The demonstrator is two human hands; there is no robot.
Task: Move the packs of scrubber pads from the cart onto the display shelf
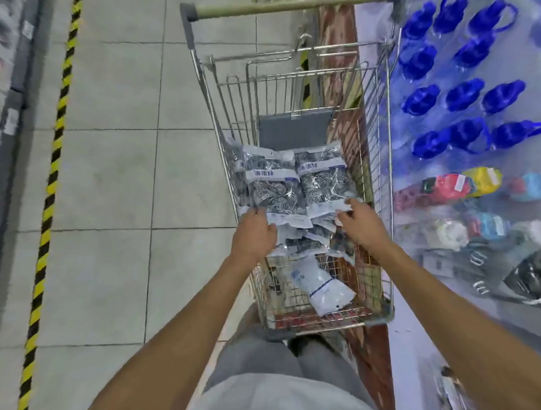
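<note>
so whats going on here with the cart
A person is leaning over a wire shopping cart and reaching in with both hands. The left hand and right hand each take hold of the near edge of a scrubber pad pack in the pile. Nothing is lifted out yet.

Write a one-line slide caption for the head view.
Both hands, left hand and right hand, grasp scrubber pad packs in the cart beside the display shelf.

Grey tiled floor with a yellow-and-black striped line on the left. On the right, rows of blue plastic items, possibly jugs, blurred.
</note>
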